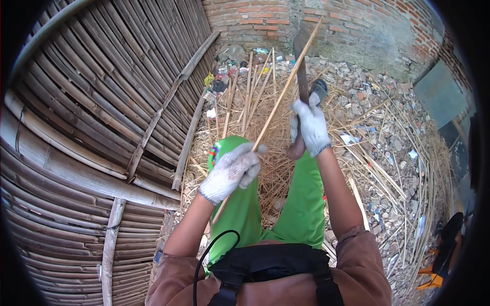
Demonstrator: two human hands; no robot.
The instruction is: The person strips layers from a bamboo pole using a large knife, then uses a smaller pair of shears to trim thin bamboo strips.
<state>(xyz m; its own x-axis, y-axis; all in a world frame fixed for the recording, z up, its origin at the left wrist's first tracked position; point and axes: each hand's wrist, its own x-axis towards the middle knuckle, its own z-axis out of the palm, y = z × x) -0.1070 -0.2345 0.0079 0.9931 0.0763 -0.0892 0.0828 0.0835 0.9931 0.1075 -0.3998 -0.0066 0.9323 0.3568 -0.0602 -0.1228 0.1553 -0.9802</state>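
White knitted gloves cover both hands. My left hand (pixel 232 171) is closed around a long, thin bamboo strip (pixel 283 94), which slants from my lap up and away to the right. In my right hand (pixel 312 125) I grip a machete (pixel 303 84) by its curved handle, whose hooked end shows below the glove. The dark blade points away from me. Its far part lies close to the strip, and the strip crosses in front of it; I cannot tell whether they touch. Both hands are above my green-trousered legs (pixel 304 196).
A bamboo slat wall (pixel 102 97) rises on the left. Several split bamboo strips (pixel 248 94) lie ahead beside litter. Shavings (pixel 275 178) are heaped between my legs, and rubble (pixel 377 102) spreads right. A brick wall (pixel 260 20) stands at the back. An orange object (pixel 433 273) is at lower right.
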